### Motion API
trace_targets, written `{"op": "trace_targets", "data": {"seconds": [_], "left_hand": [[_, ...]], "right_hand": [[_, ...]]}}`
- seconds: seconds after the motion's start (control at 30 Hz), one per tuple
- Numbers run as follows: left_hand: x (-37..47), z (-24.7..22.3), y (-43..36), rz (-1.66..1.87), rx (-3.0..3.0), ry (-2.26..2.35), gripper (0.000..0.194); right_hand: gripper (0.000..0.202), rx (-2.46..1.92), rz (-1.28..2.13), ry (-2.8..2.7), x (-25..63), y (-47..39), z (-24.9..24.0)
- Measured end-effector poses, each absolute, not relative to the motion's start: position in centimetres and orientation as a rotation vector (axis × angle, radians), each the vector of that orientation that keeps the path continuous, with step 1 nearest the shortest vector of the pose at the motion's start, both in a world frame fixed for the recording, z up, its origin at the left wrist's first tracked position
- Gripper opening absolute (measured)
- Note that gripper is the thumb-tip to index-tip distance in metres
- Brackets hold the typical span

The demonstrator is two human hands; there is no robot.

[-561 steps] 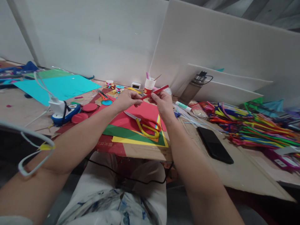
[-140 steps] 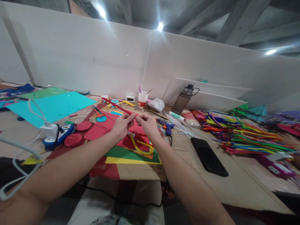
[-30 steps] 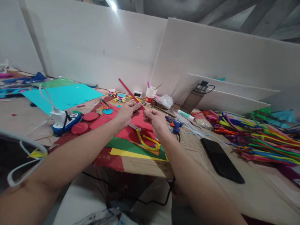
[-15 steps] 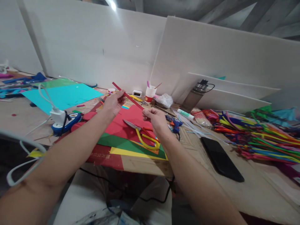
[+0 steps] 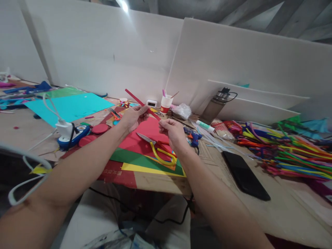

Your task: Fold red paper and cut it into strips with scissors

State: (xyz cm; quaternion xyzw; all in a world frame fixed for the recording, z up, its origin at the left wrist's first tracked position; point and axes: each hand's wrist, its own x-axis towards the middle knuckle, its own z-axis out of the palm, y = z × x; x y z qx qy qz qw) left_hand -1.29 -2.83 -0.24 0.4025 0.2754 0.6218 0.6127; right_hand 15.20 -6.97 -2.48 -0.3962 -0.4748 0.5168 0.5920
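Observation:
A narrow red strip (image 5: 135,97) slants down to the right above the table. My left hand (image 5: 135,117) pinches it past its middle, and its upper end sticks out free beyond the fingers. The lower right end is pinched by my right hand (image 5: 172,130), a short way from the left. Under the hands lie red paper (image 5: 132,141), green paper (image 5: 135,159) and yellow paper (image 5: 147,170) in a stack. Scissors with yellow and red handles (image 5: 166,161) rest on the stack, slightly open.
A blue glue gun (image 5: 195,138), black phone (image 5: 245,175), bottle (image 5: 214,108) and colourful pipe cleaners (image 5: 298,152) lie to the right. Behind stands a paper cup (image 5: 166,104). At left are a blue power strip (image 5: 74,137), cables and turquoise paper (image 5: 75,108).
My left hand has slid down along the red strip toward my right hand, so more of its upper end shows. The right hand has hardly moved.

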Motion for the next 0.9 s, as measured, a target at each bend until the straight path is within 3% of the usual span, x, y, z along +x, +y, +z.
{"op": "trace_targets", "data": {"seconds": [0.13, 0.3, 0.7, 0.9], "left_hand": [[-0.9, -0.8, -3.0, 1.457, 0.966, 0.672, 0.025], [-0.4, -1.5, -3.2, 1.441, 1.028, 0.672, 0.022], [-1.5, -1.1, -2.3, 1.467, 0.966, 0.606, 0.029], [-0.5, -1.7, -3.1, 1.420, 1.043, 0.642, 0.033]], "right_hand": [[0.026, -0.998, 1.106, -1.258, 15.2, -7.1, -2.5], [0.031, -1.148, 0.621, -1.600, 15.4, -7.5, -2.2], [0.024, -1.228, 0.884, -1.636, 15.1, -8.0, -1.8], [0.029, -1.221, 0.674, -1.753, 15.3, -7.7, -2.4]]}}
